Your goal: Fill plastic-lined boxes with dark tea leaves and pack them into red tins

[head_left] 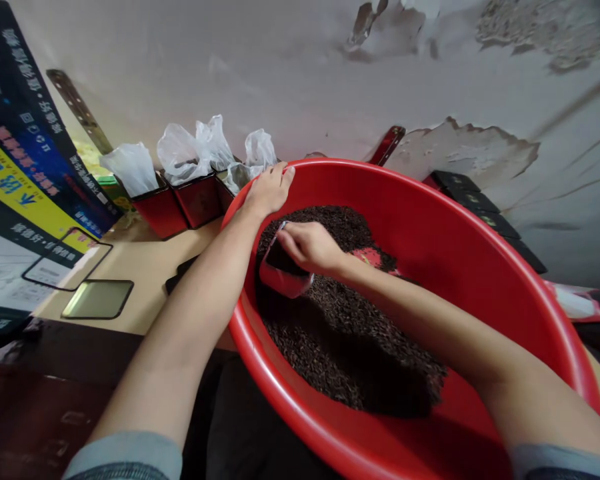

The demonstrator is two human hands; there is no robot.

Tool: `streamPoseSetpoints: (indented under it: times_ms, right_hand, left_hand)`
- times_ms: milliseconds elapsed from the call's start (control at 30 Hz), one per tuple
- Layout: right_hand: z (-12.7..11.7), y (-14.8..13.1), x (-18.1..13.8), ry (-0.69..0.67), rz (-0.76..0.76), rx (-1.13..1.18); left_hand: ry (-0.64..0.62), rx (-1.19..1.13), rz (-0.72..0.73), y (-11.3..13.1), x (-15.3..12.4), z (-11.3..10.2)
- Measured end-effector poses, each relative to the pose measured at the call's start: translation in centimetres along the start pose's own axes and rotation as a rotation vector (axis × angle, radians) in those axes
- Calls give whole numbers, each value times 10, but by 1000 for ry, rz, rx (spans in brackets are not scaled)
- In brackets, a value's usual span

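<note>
Large red plastic basin [490, 267] with dark, dry flakes [325, 327] inside. Left hand [269, 190] lies over its ten-o'clock rim (whether gripping, I cannot tell). Right hand [313, 247] clamps fingers on a small container [286, 283], inside, at their seven o'clock.

We have a wide red basin [455, 267] before us, round and glossy, with a thick, smooth rolled rim. In it lies a spread of dark brown, dry-looking loose bits [300, 360], like small curled leaves, covering the left and middle of the floor and leaving red bare toward the right. A lighter red patch with yellowish marks shows among them. Near the left wall we hold a small see-through scoop [283, 281], its side tinged pink and its edge catching the light. It is tilted, and dark matter shows inside; how full it is, we cannot tell.
</note>
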State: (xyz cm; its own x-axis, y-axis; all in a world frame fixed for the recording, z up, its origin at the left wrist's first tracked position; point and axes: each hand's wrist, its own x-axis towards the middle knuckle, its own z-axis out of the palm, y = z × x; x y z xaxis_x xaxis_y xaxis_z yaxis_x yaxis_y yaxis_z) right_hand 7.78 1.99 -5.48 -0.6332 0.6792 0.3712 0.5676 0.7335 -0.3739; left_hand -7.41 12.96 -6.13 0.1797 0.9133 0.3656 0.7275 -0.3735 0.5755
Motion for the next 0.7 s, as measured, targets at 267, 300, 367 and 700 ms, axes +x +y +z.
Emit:
streamPoseSetpoints:
  times_ms: [267, 300, 367, 700]
  right_hand:
    - [8, 9, -10, -177, -167, -238]
    - [7, 11, -11, -203, -172, -239]
    - [6, 12, -13, -258, -160, -235]
    - [9, 18, -6, -332, -79, -132]
  left_hand:
    - [0, -21, -4, 6, -4, -2]
    - [0, -22, -13, 8, -4, -3]
    - [3, -27, -27, 10, -6, -5]
    - [26, -64, 1, 1, -2, -5]
